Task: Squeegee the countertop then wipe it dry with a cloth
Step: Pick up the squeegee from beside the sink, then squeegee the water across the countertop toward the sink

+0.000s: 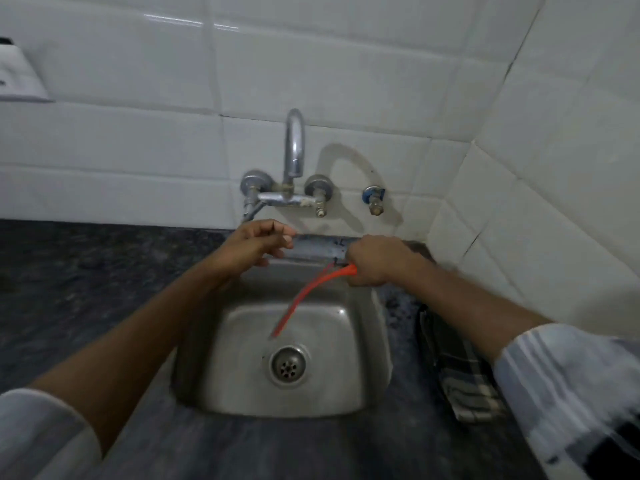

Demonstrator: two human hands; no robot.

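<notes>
My right hand (377, 259) is closed around the orange squeegee (304, 296) at the back rim of the steel sink (360, 386). The orange part curves down from my fist over the basin toward the drain (288, 366), and it is blurred. My left hand (258, 244) hovers just left of it, below the tap (294, 157), with fingers loosely curled and nothing in them. A dark checked cloth (460, 375) lies on the dark stone countertop (86, 289) to the right of the sink, partly under my right forearm.
White tiled walls rise behind the sink and on the right, meeting in a corner. A small blue-collared valve (374, 199) sticks out of the wall right of the tap. A white object (17, 77) hangs on the wall at far left.
</notes>
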